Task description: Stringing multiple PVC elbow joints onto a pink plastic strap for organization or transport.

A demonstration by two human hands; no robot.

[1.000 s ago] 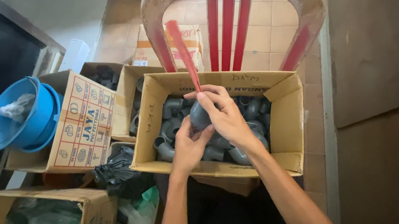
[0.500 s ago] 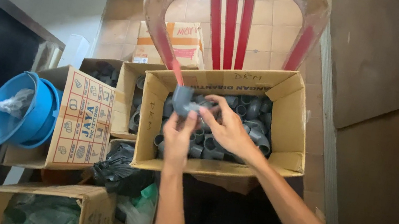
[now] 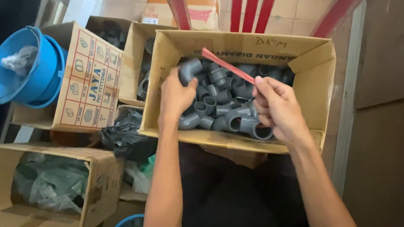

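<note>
An open cardboard box (image 3: 318, 59) on my lap holds several grey plastic pipe elbows (image 3: 224, 109). My left hand (image 3: 177, 93) is inside the box at its left side, closed around one grey pipe elbow (image 3: 189, 68) that it holds up. My right hand (image 3: 278, 109) is over the box's right half and pinches a thin red strip (image 3: 227, 65) that points up and to the left across the fittings.
A red plastic chair (image 3: 252, 0) stands behind the box. To the left are more cardboard boxes (image 3: 89, 79), stacked blue buckets (image 3: 25, 66), a black plastic bag (image 3: 122, 136) and a box with greenish plastic (image 3: 48, 181). A wall is on the right.
My left hand has shifted left and lifted a grey elbow apart from my right hand. The red strip has tilted down, lying across the box. The view has moved closer.
</note>
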